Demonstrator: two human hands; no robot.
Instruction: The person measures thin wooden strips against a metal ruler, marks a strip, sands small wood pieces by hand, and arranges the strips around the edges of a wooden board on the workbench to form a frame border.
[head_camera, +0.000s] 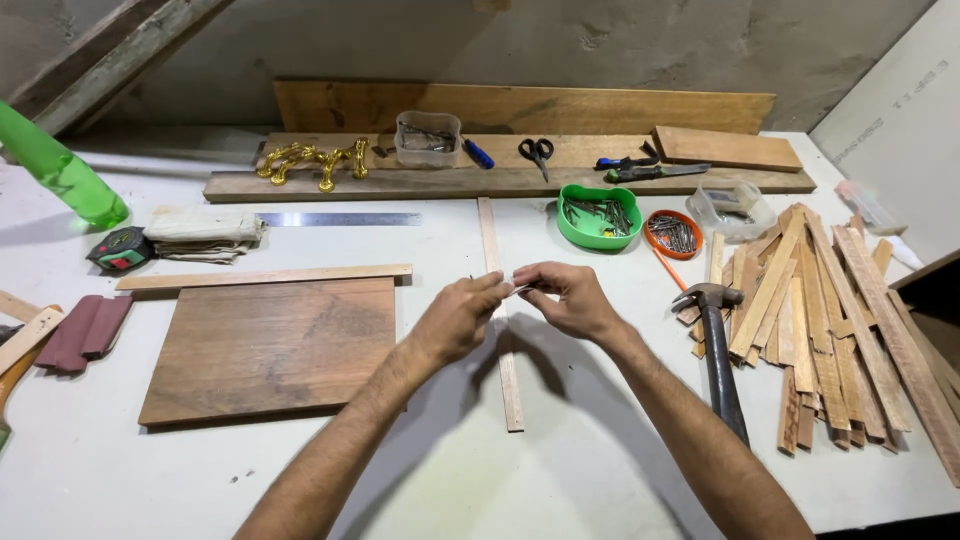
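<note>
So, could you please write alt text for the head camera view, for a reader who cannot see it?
The left hand and right hand meet fingertip to fingertip over a thin wooden strip on a white workbench, pinching something too small to identify. A wooden board lies left; a hammer and pile of wood slats lie right.

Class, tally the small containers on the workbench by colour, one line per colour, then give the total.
Green bowl: 1
Orange dish: 1
Clear tubs: 2
Total: 4
</note>
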